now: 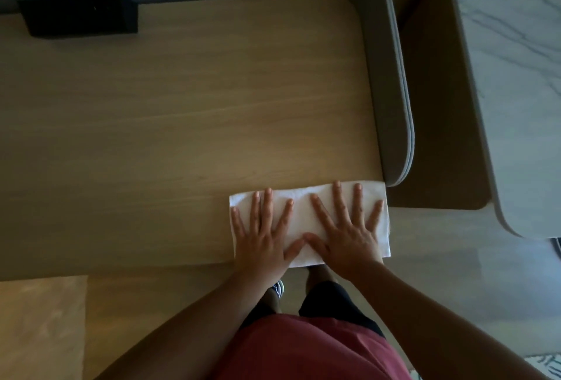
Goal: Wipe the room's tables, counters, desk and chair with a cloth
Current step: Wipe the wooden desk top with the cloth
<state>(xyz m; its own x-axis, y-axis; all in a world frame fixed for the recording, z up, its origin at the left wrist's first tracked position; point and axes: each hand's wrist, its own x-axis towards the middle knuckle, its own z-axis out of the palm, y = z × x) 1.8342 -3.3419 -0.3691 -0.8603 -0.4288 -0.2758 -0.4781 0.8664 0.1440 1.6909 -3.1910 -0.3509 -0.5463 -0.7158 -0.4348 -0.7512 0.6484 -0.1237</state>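
A folded white cloth lies flat at the near right corner of a light wooden desk. My left hand presses on the cloth's left half with fingers spread and straight. On the right half my right hand lies the same way, palm down. The two thumbs nearly touch at the cloth's near edge. The cloth's right end reaches the desk's right edge.
A black box sits at the desk's far left. A grey padded screen curves round the desk's back and right side. A marble-topped counter stands to the right, with floor between. A lighter wooden surface is at the lower left.
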